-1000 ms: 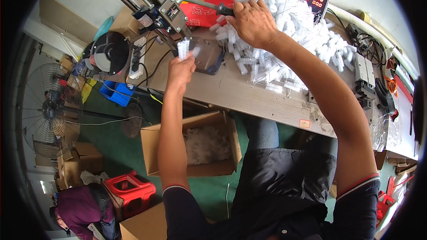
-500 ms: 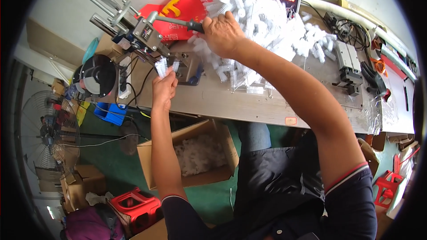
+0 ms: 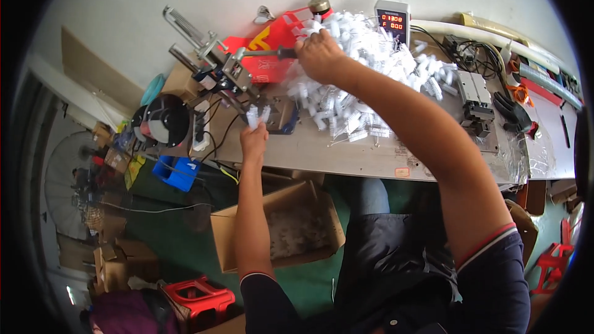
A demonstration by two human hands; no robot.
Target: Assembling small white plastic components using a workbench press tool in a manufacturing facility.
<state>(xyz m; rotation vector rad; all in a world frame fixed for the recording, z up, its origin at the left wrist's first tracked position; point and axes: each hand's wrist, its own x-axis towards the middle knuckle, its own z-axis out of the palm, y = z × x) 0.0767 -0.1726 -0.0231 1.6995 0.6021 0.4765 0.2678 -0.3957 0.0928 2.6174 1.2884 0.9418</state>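
My left hand [image 3: 253,143] is closed, pinching small white bristled brush pieces [image 3: 253,115] whose ends stick up above the fingers. It is beside the base [image 3: 283,116] of a metal hand press [image 3: 238,75]. My right hand [image 3: 319,57], farther up and to the right, wraps round the black grip at the end of the press's lever [image 3: 263,53]. Right of the press lies a large heap of similar white brush pieces [image 3: 365,68], some with thin wire ends. Whether the piece in my left hand touches the press tooling cannot be made out.
Behind the heap stand a counter with a red display [image 3: 392,23] and a metal-lidded jar [image 3: 319,6]. A red bag [image 3: 272,37] lies behind the press. Metal fixtures [image 3: 475,100] sit at the right. Below the table edge is a cardboard box [image 3: 241,244] holding white pieces.
The whole view has shifted, so the bench and press appear lower and the press farther right. The lever looks more level. Both hands keep their grips.
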